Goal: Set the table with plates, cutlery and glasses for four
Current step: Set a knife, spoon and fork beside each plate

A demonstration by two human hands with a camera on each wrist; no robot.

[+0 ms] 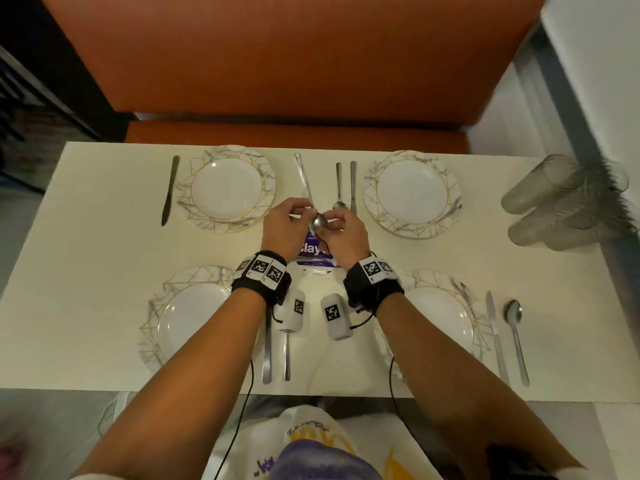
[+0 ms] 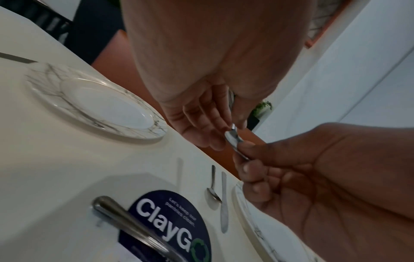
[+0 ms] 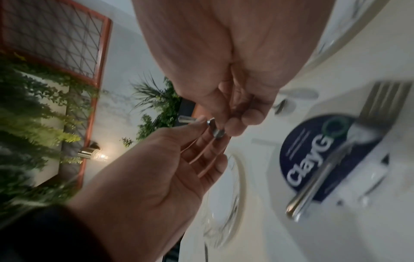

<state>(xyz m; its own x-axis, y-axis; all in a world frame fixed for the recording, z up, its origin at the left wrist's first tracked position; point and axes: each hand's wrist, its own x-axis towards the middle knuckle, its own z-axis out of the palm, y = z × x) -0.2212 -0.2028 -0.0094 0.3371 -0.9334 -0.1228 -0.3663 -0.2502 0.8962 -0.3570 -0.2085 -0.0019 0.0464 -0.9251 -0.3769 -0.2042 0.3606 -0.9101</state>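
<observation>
Over the table's middle both hands hold one spoon [image 1: 318, 221], its handle pointing away from me. My left hand [image 1: 304, 216] pinches its neck and my right hand [image 1: 332, 226] pinches the bowl. The left wrist view shows the bowl [image 2: 233, 139] between the right hand's thumb and fingers [image 2: 243, 154]. A fork [image 3: 336, 159] lies on the blue sign [image 1: 313, 250] below. Four marble-rimmed plates sit far left [image 1: 183, 195], far right [image 1: 454, 202], near left [image 1: 152, 323] and near right [image 1: 475, 320]. Knives and spoons lie beside them.
Stacks of clear glasses [image 1: 554, 202] lie on their sides at the table's right edge. An orange bench [image 1: 294, 64] runs along the far side. A knife [image 1: 170, 190] lies left of the far-left plate. A spoon [image 1: 338, 188] and knife [image 1: 353, 185] lie near my hands.
</observation>
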